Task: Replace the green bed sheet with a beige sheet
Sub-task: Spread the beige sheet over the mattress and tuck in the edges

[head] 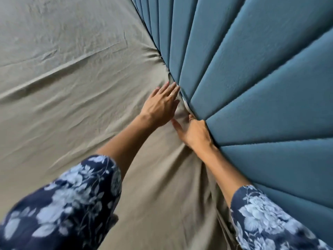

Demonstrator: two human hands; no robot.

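Floral sleeves [59,204] are filling the bottom of my view, and past them I am watching the beige sheet [75,105] lying spread over the whole visible bed, wrinkled, its edge bunching where it meets the blue padded headboard [252,87]. My left hand [160,105] is pressing flat, fingers straight and together, pushing cloth toward that seam. My right hand [194,134] is reaching into the gap; its fingers are partly hidden, so I cannot tell their grip. No green sheet is showing, so I am judging only tucking and smoothing left.
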